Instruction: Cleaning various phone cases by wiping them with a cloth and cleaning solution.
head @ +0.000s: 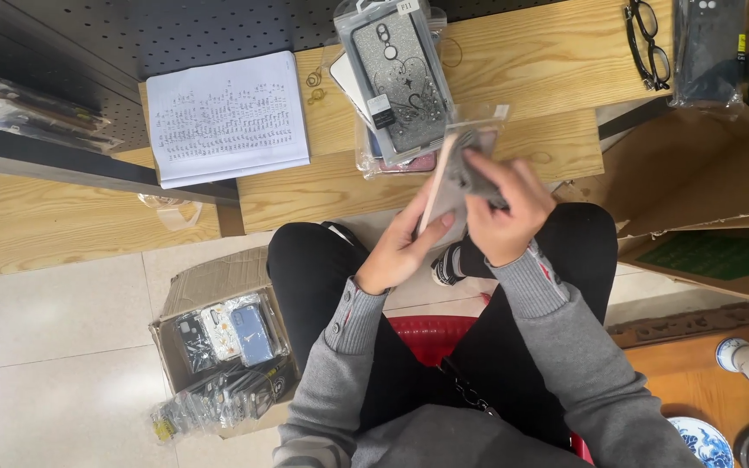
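Left hand point(402, 247) half-open, fingers propping the clear plastic sleeve with grey phone case point(461, 165) from below. Right hand point(503, 208) clenched on its top edge. Sleeve held above lap, near light wooden shelf point(548, 65).

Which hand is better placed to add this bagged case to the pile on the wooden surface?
Probably the right hand: it grips the bagged case nearer the pile; the left hand only supports its lower edge.

Both forearms, in grey sleeves, reach forward over the lap and meet near the tabletop's front edge. The left hand point(399, 247) lies palm up, fingers curled in a loose cradle. The right hand point(504, 208) is closed from above, knuckles raised, fingertips pinching.
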